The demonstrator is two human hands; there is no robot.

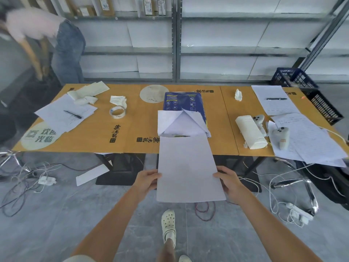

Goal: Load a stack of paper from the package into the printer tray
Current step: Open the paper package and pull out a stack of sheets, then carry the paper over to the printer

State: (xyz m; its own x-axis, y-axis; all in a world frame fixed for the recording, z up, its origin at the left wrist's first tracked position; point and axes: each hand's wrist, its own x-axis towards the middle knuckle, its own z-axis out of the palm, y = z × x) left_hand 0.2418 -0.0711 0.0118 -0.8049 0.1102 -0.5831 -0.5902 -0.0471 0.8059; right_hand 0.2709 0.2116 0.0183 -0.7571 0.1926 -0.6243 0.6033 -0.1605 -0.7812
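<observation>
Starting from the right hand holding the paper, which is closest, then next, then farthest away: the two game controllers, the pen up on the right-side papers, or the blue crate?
From the right hand:
1. The two game controllers, on the table just up and to the right.
2. The pen, farther back on the right-side papers.
3. The blue crate, past the table's far right corner.
</observation>
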